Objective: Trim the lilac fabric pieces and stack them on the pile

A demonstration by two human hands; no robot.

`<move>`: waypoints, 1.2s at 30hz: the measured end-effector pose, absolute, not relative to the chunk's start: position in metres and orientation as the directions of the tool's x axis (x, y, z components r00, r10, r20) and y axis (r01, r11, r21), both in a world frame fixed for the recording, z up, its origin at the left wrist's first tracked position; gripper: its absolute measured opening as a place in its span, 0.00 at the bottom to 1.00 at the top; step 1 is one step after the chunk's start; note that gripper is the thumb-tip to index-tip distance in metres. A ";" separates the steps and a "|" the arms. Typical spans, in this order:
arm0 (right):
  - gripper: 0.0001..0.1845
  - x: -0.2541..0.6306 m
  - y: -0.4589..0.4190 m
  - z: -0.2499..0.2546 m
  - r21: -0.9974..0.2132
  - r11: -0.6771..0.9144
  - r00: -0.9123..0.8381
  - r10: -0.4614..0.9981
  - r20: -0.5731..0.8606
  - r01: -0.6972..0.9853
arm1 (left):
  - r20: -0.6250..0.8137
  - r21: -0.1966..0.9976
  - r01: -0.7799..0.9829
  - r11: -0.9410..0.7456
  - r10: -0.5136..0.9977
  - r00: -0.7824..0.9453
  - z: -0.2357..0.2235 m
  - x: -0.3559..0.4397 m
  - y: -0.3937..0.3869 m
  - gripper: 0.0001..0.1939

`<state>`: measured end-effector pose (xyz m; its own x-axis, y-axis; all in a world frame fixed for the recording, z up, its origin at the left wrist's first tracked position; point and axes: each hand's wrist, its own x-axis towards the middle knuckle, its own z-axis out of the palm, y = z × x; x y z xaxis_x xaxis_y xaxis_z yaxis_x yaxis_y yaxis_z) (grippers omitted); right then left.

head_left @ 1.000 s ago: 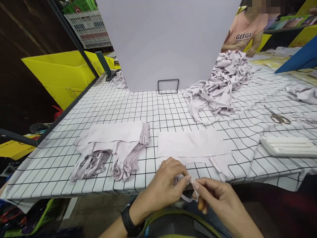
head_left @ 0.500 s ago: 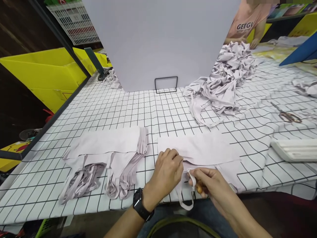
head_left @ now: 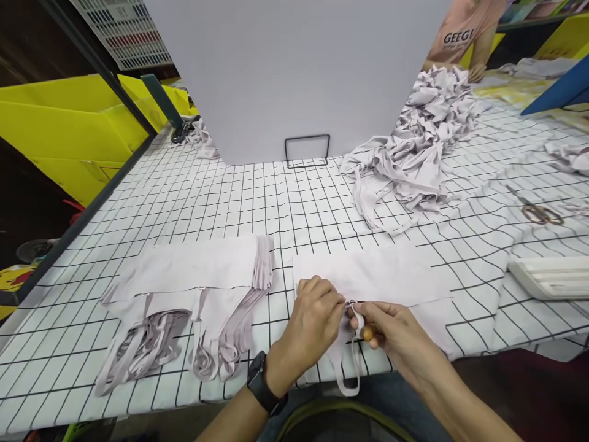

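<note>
A pale lilac strappy top (head_left: 381, 270) lies flat on the table in front of me. My left hand (head_left: 317, 313) is closed at its lower edge, fingertips pinching the fabric near a strap joint. Close beside it, my right hand (head_left: 391, 328) pinches the upper end of the thin strap (head_left: 350, 390), whose loop hangs over the table edge. A small round amber-brown thing (head_left: 367, 333) shows among the right fingers; its kind is unclear. To the left lies a stack of matching tops (head_left: 184, 267), straps bunched toward me.
A large pale panel (head_left: 299, 73) with a black wire stand (head_left: 307, 164) rises at the back. Right of it is a heap of lilac garments (head_left: 414, 159). Scissors (head_left: 540, 213) and a white tray (head_left: 552, 277) lie at right. A co-worker (head_left: 473, 31) stands behind the heap.
My right hand has moved slightly up and left with the strap, closer to my left fingertips. The view has shifted a little. The left hand keeps its pinch.
</note>
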<state>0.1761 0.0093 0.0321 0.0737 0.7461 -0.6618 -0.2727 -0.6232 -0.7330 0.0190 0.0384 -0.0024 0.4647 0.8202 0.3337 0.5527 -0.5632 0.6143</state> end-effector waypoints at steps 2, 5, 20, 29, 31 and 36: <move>0.20 0.176 0.010 0.035 -0.731 -0.621 0.069 0.747 -0.662 -0.282 | 0.343 0.610 0.553 -0.568 0.818 0.461 -0.003 0.020 0.038 0.09; 0.21 0.177 0.011 0.035 -0.725 -0.619 0.067 0.745 -0.664 -0.302 | 0.344 0.600 0.560 -0.571 0.816 0.465 -0.001 0.021 0.037 0.09; 0.23 0.172 0.012 0.035 -0.731 -0.600 0.095 0.748 -0.656 -0.324 | 0.385 0.533 0.566 -0.628 0.776 0.499 -0.001 0.023 0.035 0.11; 0.24 0.170 0.015 0.035 -0.735 -0.586 0.119 0.748 -0.652 -0.343 | 0.400 0.509 0.565 -0.650 0.759 0.513 -0.002 0.023 0.034 0.11; 0.25 0.170 0.015 0.035 -0.734 -0.587 0.118 0.748 -0.653 -0.340 | 0.403 0.512 0.562 -0.650 0.759 0.511 -0.002 0.023 0.034 0.11; 0.24 0.170 0.014 0.036 -0.734 -0.585 0.134 0.744 -0.655 -0.344 | 0.403 0.556 0.549 -0.625 0.780 0.479 -0.003 0.024 0.033 0.09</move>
<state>0.1696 0.0137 0.0361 0.1336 0.7437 -0.6551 -0.3441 -0.5851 -0.7344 0.0243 0.0328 -0.0027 0.4791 0.7795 0.4035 0.5486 -0.6248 0.5556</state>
